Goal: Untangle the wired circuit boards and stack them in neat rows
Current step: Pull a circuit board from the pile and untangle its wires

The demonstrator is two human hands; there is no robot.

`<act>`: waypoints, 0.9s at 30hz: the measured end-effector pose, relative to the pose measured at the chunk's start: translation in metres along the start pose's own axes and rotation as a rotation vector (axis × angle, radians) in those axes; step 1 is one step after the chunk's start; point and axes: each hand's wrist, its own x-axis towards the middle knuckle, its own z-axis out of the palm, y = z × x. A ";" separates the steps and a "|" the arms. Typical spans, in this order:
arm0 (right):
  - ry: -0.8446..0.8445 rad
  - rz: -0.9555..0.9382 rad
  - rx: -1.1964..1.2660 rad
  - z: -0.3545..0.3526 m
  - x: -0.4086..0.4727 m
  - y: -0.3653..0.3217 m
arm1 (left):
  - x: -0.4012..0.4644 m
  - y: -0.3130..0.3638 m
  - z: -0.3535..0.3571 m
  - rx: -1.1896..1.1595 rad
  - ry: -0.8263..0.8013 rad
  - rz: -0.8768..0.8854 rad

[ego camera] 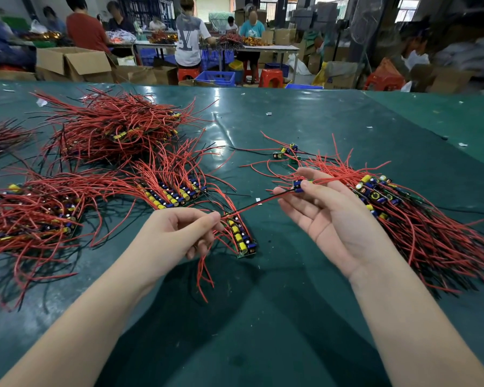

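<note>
Green table covering [305, 121]: left hand [176, 233] pinches wires [252, 206], right hand [327, 208] pinches board [299, 187]; hard pulling risks snagging the unsorted pile [403, 213].

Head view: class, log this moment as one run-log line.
left hand: pinches wire ends | right hand: holds circuit board | short row: on table

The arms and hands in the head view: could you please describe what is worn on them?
Nothing is worn on either. The left hand and right hand are bare, with no gloves, rings, watch or wristbands visible. Both forearms are bare to the frame's lower edge; no sleeves show.
</note>
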 end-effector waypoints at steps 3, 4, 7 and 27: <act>0.001 -0.006 0.037 0.002 -0.001 0.001 | 0.000 0.000 0.000 0.015 -0.002 0.017; 0.006 -0.011 0.053 0.002 -0.001 0.001 | 0.000 -0.001 0.000 0.014 -0.003 0.016; 0.028 -0.043 0.116 0.003 0.000 0.000 | 0.001 -0.001 0.000 0.011 -0.016 0.009; 0.515 -1.075 -0.968 -0.009 -0.016 -0.034 | 0.002 -0.008 -0.002 0.311 0.080 0.177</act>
